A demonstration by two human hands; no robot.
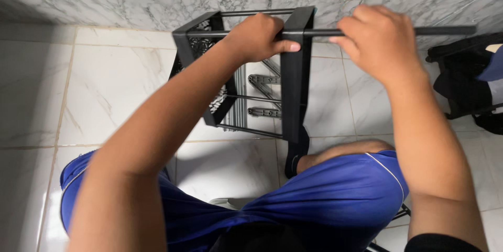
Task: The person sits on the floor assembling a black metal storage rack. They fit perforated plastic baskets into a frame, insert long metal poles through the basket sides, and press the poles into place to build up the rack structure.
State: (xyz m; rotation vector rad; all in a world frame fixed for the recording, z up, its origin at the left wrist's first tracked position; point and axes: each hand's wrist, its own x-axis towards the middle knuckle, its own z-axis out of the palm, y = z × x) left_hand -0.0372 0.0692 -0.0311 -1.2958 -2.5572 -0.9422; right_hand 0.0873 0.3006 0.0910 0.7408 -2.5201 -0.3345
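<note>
Black bag (pixel 463 81) beside rack (pixel 296 74)

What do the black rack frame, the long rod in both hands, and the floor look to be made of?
Rack frame: likely matte black coated metal, judging by its flat thin panels and slim bars.
Rod: seemingly the same matte black metal, thin and straight.
Floor: glossy white marble-look tile, with grey veins, grout lines and reflections.
</note>
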